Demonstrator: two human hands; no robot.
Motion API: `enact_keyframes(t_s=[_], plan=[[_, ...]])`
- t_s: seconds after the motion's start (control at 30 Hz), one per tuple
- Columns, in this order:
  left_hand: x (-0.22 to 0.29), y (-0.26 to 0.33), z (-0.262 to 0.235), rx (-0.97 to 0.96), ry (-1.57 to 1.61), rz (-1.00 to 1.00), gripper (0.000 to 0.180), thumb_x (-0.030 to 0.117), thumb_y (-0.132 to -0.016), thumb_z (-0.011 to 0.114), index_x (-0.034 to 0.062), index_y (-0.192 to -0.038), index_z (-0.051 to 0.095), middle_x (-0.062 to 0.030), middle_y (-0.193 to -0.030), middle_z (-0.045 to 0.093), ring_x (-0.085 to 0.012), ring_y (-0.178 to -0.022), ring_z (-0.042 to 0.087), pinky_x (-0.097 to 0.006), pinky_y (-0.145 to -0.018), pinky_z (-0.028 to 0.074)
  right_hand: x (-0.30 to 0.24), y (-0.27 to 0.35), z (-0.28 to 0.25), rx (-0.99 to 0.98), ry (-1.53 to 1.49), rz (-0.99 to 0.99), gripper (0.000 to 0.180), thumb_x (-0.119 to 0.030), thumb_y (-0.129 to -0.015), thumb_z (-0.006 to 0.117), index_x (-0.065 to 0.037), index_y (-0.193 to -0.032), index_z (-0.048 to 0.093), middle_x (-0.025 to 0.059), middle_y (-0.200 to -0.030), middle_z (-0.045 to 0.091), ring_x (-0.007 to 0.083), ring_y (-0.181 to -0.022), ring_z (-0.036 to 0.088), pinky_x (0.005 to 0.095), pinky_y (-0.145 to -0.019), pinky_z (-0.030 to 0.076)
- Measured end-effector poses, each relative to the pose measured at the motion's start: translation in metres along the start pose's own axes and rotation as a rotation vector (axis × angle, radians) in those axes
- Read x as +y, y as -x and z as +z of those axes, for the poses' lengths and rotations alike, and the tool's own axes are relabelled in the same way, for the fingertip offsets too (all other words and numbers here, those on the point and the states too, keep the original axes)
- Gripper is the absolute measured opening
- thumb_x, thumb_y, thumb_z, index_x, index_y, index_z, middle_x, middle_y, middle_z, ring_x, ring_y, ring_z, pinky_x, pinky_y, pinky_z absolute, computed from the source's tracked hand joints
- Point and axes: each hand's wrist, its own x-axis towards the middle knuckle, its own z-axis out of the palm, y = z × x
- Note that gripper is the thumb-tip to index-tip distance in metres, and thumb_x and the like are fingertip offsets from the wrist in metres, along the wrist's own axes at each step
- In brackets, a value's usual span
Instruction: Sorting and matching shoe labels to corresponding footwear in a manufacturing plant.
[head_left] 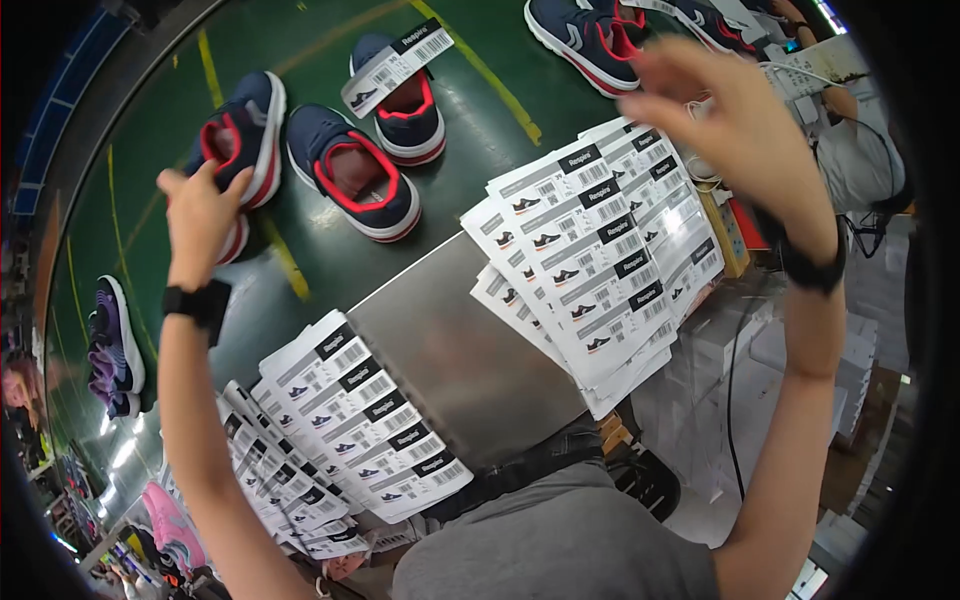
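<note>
At the left, my left hand is closed around the heel end of a navy sneaker with red lining and a white sole. Part of another shoe shows under that hand. A navy pair stands to its right: one sneaker has a bare opening, while a printed label strip lies across the other sneaker. My right hand, slightly blurred, is raised at the upper right with thumb and fingers apart, empty. It is beside a navy sneaker and over the edge of the label sheets.
More label sheets lie in front of me at the left, beside a bare metal plate. The green belt carries a purple shoe at far left. A pink shoe is lower left. Another person's arm shows at far right.
</note>
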Motion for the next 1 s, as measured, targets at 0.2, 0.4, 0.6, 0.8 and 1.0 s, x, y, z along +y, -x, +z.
enact_keyframes(t_s=[0.2, 0.4, 0.6, 0.8, 1.0], plan=[[-0.134, 0.045, -0.008, -0.143, -0.150, -0.007, 0.051, 0.042, -0.084, 0.070, 0.0009, -0.113, 0.064, -0.0274, -0.094, 0.059, -0.0389, -0.098, 0.050, -0.040, -0.088, 0.042, 0.050, 0.155, 0.055, -0.320, -0.007, 0.424, 0.067, -0.046, -0.081, 0.071, 0.004, -0.122, 0.054, 0.0234, -0.112, 0.060, 0.0370, -0.101, 0.060, 0.0405, -0.086, 0.048], [-0.196, 0.108, -0.058, -0.245, -0.330, -0.051, 0.045, 0.028, -0.086, 0.068, -0.0016, -0.116, 0.053, -0.0253, -0.106, 0.054, -0.0402, -0.097, 0.056, -0.042, -0.084, 0.046, 0.051, 0.184, 0.110, 0.046, -0.132, 0.486, 0.039, -0.012, -0.074, 0.076, 0.001, -0.104, 0.055, 0.0163, -0.096, 0.054, 0.0331, -0.090, 0.054, 0.0394, -0.078, 0.045], [0.110, 0.159, -0.097, -0.623, 0.888, -0.181, 0.066, 0.020, -0.081, 0.073, 0.0030, -0.137, 0.043, -0.0160, -0.135, 0.049, -0.0235, -0.110, 0.059, -0.032, -0.083, 0.049, 0.030, 0.203, 0.102, 0.259, -0.298, 0.419, 0.021, 0.004, -0.079, 0.066, 0.002, -0.096, 0.053, 0.0154, -0.089, 0.061, 0.0301, -0.077, 0.060, 0.0333, -0.071, 0.048], [0.221, 0.192, -0.047, -0.977, 1.332, -0.407, 0.087, 0.010, -0.079, 0.077, 0.0006, -0.146, 0.024, -0.0193, -0.134, 0.042, -0.0237, -0.113, 0.056, -0.033, -0.086, 0.051, 0.018, 0.212, 0.099, 0.079, -0.516, 0.500, 0.028, 0.003, -0.081, 0.067, 0.004, -0.106, 0.054, 0.0153, -0.091, 0.067, 0.0223, -0.078, 0.067, 0.0302, -0.071, 0.052], [0.241, 0.202, -0.031, -0.997, 1.368, -0.476, 0.058, -0.001, -0.087, 0.064, 0.0040, -0.137, 0.035, -0.0078, -0.117, 0.041, -0.0153, -0.103, 0.057, -0.025, -0.083, 0.050, 0.034, 0.208, 0.114, -0.100, -0.970, 0.740, 0.032, -0.004, -0.082, 0.070, 0.003, -0.110, 0.057, 0.0116, -0.098, 0.070, 0.0162, -0.089, 0.068, 0.0292, -0.075, 0.052]])
